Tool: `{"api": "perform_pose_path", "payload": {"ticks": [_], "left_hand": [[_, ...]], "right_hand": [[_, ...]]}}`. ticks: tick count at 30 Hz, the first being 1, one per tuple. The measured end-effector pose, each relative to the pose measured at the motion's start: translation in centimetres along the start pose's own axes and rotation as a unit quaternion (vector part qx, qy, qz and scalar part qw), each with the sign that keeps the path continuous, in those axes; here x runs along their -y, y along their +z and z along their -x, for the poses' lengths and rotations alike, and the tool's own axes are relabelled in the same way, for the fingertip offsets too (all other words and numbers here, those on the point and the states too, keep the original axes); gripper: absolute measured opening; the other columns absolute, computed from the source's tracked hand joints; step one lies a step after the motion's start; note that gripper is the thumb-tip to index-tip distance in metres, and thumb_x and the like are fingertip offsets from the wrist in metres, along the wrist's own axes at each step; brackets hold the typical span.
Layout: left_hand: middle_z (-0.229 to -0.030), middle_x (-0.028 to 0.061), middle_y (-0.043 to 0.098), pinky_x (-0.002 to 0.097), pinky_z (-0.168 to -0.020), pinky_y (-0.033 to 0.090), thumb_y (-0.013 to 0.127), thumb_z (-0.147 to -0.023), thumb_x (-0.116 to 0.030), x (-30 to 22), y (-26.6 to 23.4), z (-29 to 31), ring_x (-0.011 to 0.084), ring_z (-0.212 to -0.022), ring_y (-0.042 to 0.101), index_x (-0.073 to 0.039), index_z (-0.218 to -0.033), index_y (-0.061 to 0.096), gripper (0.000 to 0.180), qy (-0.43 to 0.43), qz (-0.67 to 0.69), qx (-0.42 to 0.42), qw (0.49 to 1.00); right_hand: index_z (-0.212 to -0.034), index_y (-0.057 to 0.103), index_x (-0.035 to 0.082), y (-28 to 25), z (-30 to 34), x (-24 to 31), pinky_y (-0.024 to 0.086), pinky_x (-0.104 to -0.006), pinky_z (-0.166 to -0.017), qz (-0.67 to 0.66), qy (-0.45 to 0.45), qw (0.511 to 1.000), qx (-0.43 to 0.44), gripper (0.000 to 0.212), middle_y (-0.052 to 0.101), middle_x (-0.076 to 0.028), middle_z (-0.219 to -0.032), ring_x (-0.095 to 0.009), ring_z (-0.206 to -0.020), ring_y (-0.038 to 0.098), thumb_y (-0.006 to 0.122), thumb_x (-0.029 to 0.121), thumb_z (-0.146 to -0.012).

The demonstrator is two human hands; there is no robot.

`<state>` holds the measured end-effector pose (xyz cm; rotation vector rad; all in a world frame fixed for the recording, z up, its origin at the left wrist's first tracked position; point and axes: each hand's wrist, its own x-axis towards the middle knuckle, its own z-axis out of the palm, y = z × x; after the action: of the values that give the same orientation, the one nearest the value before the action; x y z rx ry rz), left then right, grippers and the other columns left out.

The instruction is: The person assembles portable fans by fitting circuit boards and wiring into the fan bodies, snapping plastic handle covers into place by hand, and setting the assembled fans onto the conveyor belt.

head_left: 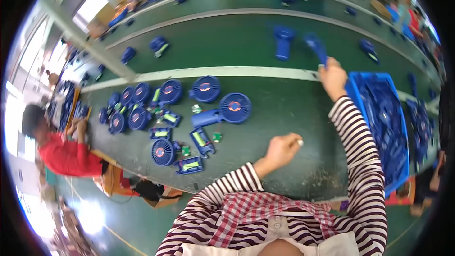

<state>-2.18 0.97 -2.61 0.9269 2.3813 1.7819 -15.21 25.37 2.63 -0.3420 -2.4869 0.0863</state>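
My right hand (334, 79) reaches out over the white rail and grips the lower end of a blue plastic fan handle piece (314, 45), blurred by motion. It is above the green conveyor belt (222, 38), beside another blue handle-shaped part (283, 42). Closer to me, my left hand (281, 151) is closed above the dark green bench, its fingertips pinched on a small white piece (300, 142) too tiny to name. Left of it lie a round blue fan head with handle (235, 108), an opened handle with a light-green battery (202, 141) and a small green circuit board (217, 137).
A blue bin (404, 147) full of blue plastic parts stands at my right. Several more fan heads (162, 152) are clustered on the bench's left side. A person in red (66, 151) sits at the far left. A pale post (90, 47) rises beside the belt.
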Motion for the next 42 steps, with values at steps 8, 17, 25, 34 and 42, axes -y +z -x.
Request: {"api": "perform_pose_path", "payload": {"ticks": [8,17,25,34,42], "left_hand": [[-0.073,0.0126,0.062,0.0388,-0.057,0.048,0.057,-0.078,-0.012,-0.2,0.6,0.4,0.0301,-0.063,0.060,-0.005,-0.083,0.061,0.009,0.014,-0.012,0.020,1.000],[-0.073,0.0138,0.063,0.0424,-0.059,0.048,0.057,-0.075,-0.013,-0.2,0.1,-0.9,0.0331,-0.064,0.060,-0.006,-0.081,0.062,0.011,0.038,-0.042,0.021,0.998],[-0.069,0.0141,0.061,0.0441,-0.058,0.047,0.059,-0.065,-0.018,0.0,0.9,0.3,0.0344,-0.065,0.059,-0.006,-0.072,0.062,0.014,0.176,-0.092,0.045,0.979],[-0.078,0.0104,0.061,0.0404,-0.061,0.047,0.059,-0.075,-0.018,-4.3,-4.4,5.9,0.0299,-0.068,0.059,-0.006,-0.086,0.062,0.016,0.107,-0.041,0.231,0.966],[-0.112,0.0137,0.056,0.0380,-0.094,0.040,0.066,-0.067,-0.004,-3.4,-11.5,-0.2,0.0311,-0.111,0.049,-0.006,-0.112,0.057,0.047,0.132,-0.237,0.152,0.950]], "right_hand": [[-0.098,0.053,0.004,6.0,-4.6,-3.5,0.053,-0.0375,-0.064,0.210,-0.067,0.974,-0.048,0.037,0.060,-0.012,-0.085,-0.027,-0.080,0.062,0.068,0.028,-0.073],[-0.116,0.053,0.001,1.4,5.6,14.3,0.047,-0.0373,-0.082,-0.281,-0.072,0.929,0.230,0.054,0.059,-0.018,-0.105,-0.030,-0.099,0.057,0.066,0.034,-0.075],[-0.131,0.035,-0.004,-2.0,7.6,21.6,0.041,-0.0376,-0.094,-0.281,-0.115,0.859,0.412,0.087,0.048,-0.024,-0.124,-0.035,-0.112,0.049,0.072,0.038,-0.065],[-0.128,0.041,-0.004,-6.3,12.4,10.6,0.042,-0.0277,-0.091,-0.426,-0.045,0.818,0.383,0.076,0.056,-0.013,-0.114,-0.017,-0.102,0.054,0.074,0.018,-0.063],[-0.133,0.036,0.001,-12.4,14.0,0.7,0.028,-0.0317,-0.104,-0.361,0.021,0.839,0.406,0.077,0.043,-0.015,-0.133,-0.026,-0.124,0.040,0.067,0.014,-0.064]]}}
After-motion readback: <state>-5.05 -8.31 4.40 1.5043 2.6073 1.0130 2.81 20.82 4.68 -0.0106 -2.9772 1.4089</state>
